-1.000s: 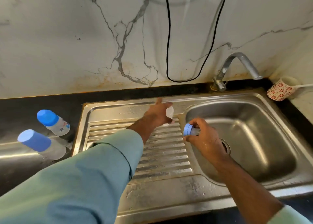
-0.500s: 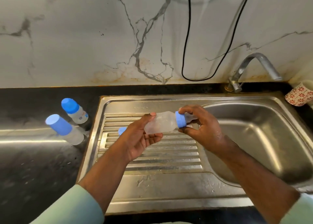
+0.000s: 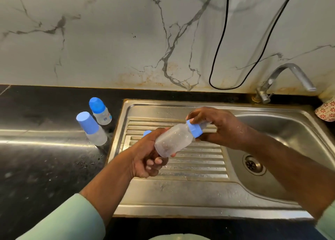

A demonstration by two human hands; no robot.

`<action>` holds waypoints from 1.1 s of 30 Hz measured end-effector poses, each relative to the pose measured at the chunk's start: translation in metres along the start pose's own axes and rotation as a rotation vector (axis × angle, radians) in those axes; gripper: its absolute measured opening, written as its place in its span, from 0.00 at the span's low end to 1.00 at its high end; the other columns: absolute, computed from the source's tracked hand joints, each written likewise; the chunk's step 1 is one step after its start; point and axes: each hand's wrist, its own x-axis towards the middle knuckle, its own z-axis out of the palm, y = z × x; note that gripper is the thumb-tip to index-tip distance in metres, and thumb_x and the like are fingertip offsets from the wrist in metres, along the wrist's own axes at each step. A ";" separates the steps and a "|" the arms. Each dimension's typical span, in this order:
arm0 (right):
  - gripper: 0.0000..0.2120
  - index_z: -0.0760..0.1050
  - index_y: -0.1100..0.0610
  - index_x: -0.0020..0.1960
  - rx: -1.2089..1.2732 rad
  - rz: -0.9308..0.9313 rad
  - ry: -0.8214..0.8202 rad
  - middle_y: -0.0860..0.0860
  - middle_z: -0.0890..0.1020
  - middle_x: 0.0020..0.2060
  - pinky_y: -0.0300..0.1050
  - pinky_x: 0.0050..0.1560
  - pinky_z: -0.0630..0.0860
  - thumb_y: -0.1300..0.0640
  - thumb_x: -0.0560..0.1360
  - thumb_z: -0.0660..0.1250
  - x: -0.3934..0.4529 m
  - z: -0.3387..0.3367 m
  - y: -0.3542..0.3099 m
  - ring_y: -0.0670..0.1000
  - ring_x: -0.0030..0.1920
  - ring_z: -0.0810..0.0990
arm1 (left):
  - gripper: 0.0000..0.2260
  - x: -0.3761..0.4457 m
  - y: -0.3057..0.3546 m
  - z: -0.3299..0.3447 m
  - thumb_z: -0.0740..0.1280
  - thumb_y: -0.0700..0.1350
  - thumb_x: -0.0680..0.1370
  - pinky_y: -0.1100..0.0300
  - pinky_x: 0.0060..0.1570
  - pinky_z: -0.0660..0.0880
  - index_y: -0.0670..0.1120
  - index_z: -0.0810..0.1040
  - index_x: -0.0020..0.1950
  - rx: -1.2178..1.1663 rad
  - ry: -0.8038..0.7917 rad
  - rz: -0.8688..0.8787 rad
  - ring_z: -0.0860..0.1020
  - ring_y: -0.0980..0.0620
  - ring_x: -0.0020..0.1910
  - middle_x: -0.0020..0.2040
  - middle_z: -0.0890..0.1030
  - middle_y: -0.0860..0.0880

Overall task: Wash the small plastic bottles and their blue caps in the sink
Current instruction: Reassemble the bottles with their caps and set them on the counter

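A small clear plastic bottle point(image 3: 173, 140) lies tilted above the sink's ribbed drainboard point(image 3: 190, 160). My left hand point(image 3: 146, 158) grips its base. My right hand point(image 3: 217, 129) pinches the blue screw ring point(image 3: 194, 129) at its neck. A blue cap point(image 3: 146, 133) peeks out behind my left hand on the drainboard. Two more bottles with blue caps stand on the black counter to the left, one nearer point(image 3: 92, 129) and one farther back point(image 3: 100, 111).
The steel sink basin point(image 3: 290, 131) with its drain point(image 3: 252, 164) lies to the right. A tap point(image 3: 290, 76) rises at the back right. A red-patterned cup point(image 3: 326, 111) sits at the far right edge. A black cable point(image 3: 221, 58) hangs down the marble wall.
My left hand went from reaching across the drainboard to gripping the bottle's base with curled fingers. The ring in my right hand now sits on the bottle's neck. The view shifted left.
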 end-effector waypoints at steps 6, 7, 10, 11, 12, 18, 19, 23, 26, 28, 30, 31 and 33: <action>0.19 0.77 0.51 0.52 0.236 0.454 -0.056 0.45 0.82 0.47 0.50 0.48 0.82 0.45 0.66 0.76 0.005 0.003 -0.013 0.46 0.46 0.81 | 0.30 -0.015 0.005 0.006 0.68 0.64 0.72 0.63 0.30 0.73 0.41 0.75 0.63 -0.002 0.151 0.339 0.73 0.53 0.30 0.38 0.78 0.42; 0.18 0.77 0.52 0.51 0.299 0.514 -0.025 0.47 0.82 0.44 0.49 0.45 0.83 0.45 0.67 0.75 0.005 0.007 -0.015 0.46 0.42 0.82 | 0.28 -0.017 0.005 0.008 0.67 0.62 0.73 0.62 0.32 0.74 0.43 0.74 0.63 0.005 0.160 0.407 0.75 0.52 0.31 0.39 0.79 0.42; 0.19 0.76 0.61 0.49 0.490 0.631 0.115 0.54 0.82 0.36 0.44 0.31 0.79 0.44 0.71 0.69 0.006 0.017 -0.023 0.51 0.31 0.80 | 0.22 -0.019 0.003 0.014 0.70 0.55 0.72 0.59 0.35 0.77 0.45 0.75 0.61 -0.003 0.128 0.575 0.80 0.49 0.35 0.49 0.80 0.42; 0.21 0.76 0.63 0.49 0.537 0.683 0.155 0.54 0.82 0.34 0.44 0.29 0.76 0.44 0.72 0.67 0.006 0.019 -0.024 0.52 0.29 0.78 | 0.21 -0.018 0.002 0.015 0.72 0.52 0.70 0.59 0.36 0.78 0.45 0.75 0.60 0.006 0.131 0.630 0.81 0.48 0.39 0.53 0.79 0.42; 0.23 0.76 0.65 0.49 0.585 0.740 0.192 0.55 0.81 0.32 0.45 0.27 0.74 0.43 0.73 0.65 0.006 0.021 -0.025 0.51 0.27 0.77 | 0.23 -0.016 0.001 0.015 0.75 0.49 0.67 0.58 0.38 0.80 0.47 0.74 0.58 0.045 0.151 0.685 0.82 0.47 0.43 0.55 0.78 0.42; 0.34 0.79 0.63 0.44 0.583 1.162 0.076 0.59 0.79 0.28 0.43 0.27 0.68 0.30 0.73 0.60 0.003 0.024 -0.021 0.52 0.24 0.72 | 0.27 -0.007 0.006 0.012 0.81 0.41 0.66 0.61 0.47 0.81 0.56 0.70 0.57 0.620 0.338 0.948 0.77 0.52 0.56 0.55 0.74 0.59; 0.39 0.79 0.63 0.43 0.590 1.228 -0.018 0.59 0.79 0.29 0.43 0.28 0.67 0.25 0.71 0.57 0.003 0.021 -0.021 0.52 0.24 0.72 | 0.27 -0.008 0.007 0.013 0.80 0.40 0.67 0.62 0.47 0.80 0.56 0.71 0.58 0.630 0.331 0.959 0.77 0.52 0.56 0.56 0.74 0.59; 0.50 0.76 0.61 0.60 0.794 1.241 -0.178 0.61 0.84 0.47 0.44 0.33 0.77 0.20 0.61 0.52 0.001 0.004 -0.015 0.55 0.36 0.81 | 0.27 -0.008 0.012 0.013 0.81 0.38 0.66 0.63 0.45 0.80 0.53 0.74 0.59 0.553 0.321 0.940 0.77 0.53 0.56 0.57 0.75 0.57; 0.35 0.70 0.48 0.69 0.972 1.110 0.006 0.56 0.75 0.63 0.49 0.44 0.82 0.35 0.66 0.67 -0.001 0.005 -0.015 0.59 0.52 0.82 | 0.26 -0.004 0.012 0.013 0.80 0.38 0.67 0.61 0.45 0.81 0.52 0.74 0.59 0.461 0.301 0.915 0.78 0.51 0.56 0.58 0.75 0.55; 0.29 0.70 0.48 0.66 1.077 0.990 0.138 0.57 0.75 0.62 0.53 0.50 0.82 0.52 0.67 0.74 -0.003 0.007 -0.013 0.61 0.55 0.82 | 0.26 -0.001 0.012 0.013 0.80 0.38 0.66 0.60 0.45 0.81 0.52 0.74 0.60 0.417 0.297 0.901 0.79 0.49 0.55 0.58 0.75 0.54; 0.28 0.74 0.54 0.61 1.112 0.912 0.204 0.60 0.77 0.60 0.53 0.51 0.82 0.65 0.64 0.75 -0.006 0.007 -0.007 0.60 0.55 0.82 | 0.27 0.001 0.012 0.012 0.80 0.38 0.66 0.57 0.47 0.82 0.52 0.75 0.60 0.377 0.290 0.895 0.79 0.48 0.54 0.57 0.75 0.53; 0.25 0.76 0.57 0.59 1.097 0.903 0.212 0.61 0.79 0.58 0.52 0.50 0.82 0.67 0.63 0.75 -0.006 0.006 -0.006 0.59 0.53 0.83 | 0.27 0.003 0.012 0.011 0.80 0.39 0.65 0.55 0.48 0.82 0.52 0.75 0.60 0.364 0.286 0.888 0.79 0.47 0.54 0.57 0.75 0.53; 0.17 0.79 0.61 0.54 0.840 0.952 0.142 0.60 0.84 0.50 0.49 0.45 0.83 0.54 0.69 0.72 -0.001 0.005 -0.009 0.55 0.45 0.85 | 0.28 0.003 0.013 0.008 0.81 0.42 0.63 0.54 0.48 0.82 0.52 0.75 0.60 0.349 0.274 0.880 0.79 0.47 0.55 0.57 0.76 0.53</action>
